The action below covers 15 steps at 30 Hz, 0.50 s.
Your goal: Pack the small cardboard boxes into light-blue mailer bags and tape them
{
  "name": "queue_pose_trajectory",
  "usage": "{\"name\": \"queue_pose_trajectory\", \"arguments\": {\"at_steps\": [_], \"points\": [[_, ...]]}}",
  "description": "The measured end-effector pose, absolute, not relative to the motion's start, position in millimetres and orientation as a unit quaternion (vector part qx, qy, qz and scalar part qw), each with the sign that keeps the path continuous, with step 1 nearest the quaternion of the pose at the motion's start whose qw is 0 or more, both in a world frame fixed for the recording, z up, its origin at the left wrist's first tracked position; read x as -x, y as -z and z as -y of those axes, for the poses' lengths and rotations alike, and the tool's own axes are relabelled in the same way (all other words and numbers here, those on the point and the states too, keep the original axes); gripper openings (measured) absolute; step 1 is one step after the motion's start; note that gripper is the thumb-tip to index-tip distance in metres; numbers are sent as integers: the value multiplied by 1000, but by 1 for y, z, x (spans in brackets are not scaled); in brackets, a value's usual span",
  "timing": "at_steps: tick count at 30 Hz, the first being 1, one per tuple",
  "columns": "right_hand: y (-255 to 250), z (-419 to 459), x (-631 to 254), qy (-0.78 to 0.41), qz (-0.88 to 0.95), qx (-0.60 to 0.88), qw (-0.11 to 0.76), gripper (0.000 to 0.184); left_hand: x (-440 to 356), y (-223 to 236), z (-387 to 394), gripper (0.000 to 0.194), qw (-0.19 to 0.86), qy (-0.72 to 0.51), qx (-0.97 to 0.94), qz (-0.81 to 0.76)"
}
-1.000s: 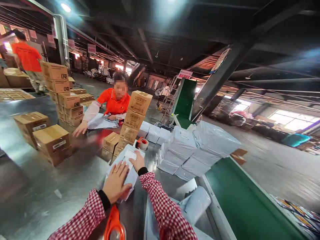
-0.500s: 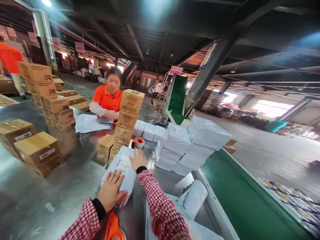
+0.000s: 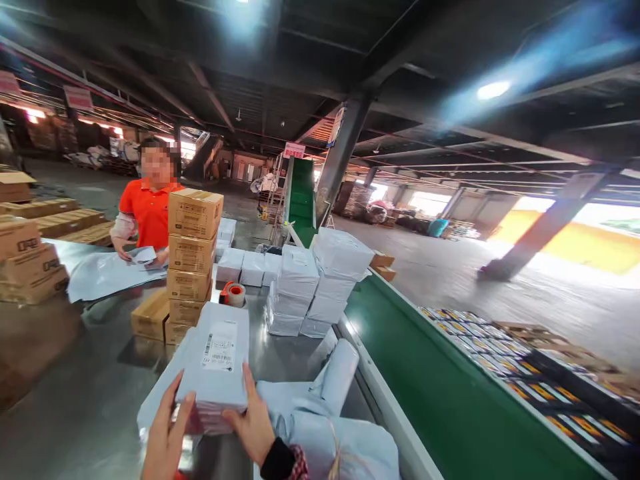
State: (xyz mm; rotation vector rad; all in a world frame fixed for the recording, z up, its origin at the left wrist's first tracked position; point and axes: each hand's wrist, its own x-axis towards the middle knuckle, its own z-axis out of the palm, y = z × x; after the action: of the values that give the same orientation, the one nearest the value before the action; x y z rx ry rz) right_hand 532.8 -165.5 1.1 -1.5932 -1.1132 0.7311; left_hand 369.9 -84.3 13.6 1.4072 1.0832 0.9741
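A stack of white mailing bags (image 3: 215,383) with a printed shipping label on top lies in front of me on the metal table, between my two hands. My left hand (image 3: 167,430) is at its near left corner, fingers bent against the side. Along the right side run the fingers of my right hand (image 3: 255,423), its thumb at the near edge. Under the stack's left side another white bag (image 3: 155,397) sticks out. A tape dispenser (image 3: 233,293) stands beyond the stack, beside a tower of cartons (image 3: 193,247).
White wrapped parcels (image 3: 300,283) are piled by the green conveyor belt (image 3: 400,353) at right. A roll of white bags (image 3: 340,377) and a tied white bundle (image 3: 345,443) lie near my right arm. Across the table, a co-worker in orange (image 3: 150,213) handles papers.
My view has swung right. Both hands have come off the top of the labelled stack and now sit at its near sides. The stack is squarer to me. The co-worker has lifted a paper.
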Motion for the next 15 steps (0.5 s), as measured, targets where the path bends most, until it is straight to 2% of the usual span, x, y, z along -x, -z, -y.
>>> {"name": "queue_pose_trajectory", "arguments": {"at_steps": [4,6,12,15], "points": [[-47,185,-594,-191,505,682,494,81,-414,-54,94,73,536,-416,-609,-410],[-84,184,-630,-114,532,681,490,75,-447,-86,88,71,539,-453,-616,-355],[-229,144,-752,62,564,679,467,81,-588,-196,28,61,544,-572,-588,-176],[-267,116,-810,86,522,716,455,76,-667,-227,-11,53,539,-578,-599,-127]]}}
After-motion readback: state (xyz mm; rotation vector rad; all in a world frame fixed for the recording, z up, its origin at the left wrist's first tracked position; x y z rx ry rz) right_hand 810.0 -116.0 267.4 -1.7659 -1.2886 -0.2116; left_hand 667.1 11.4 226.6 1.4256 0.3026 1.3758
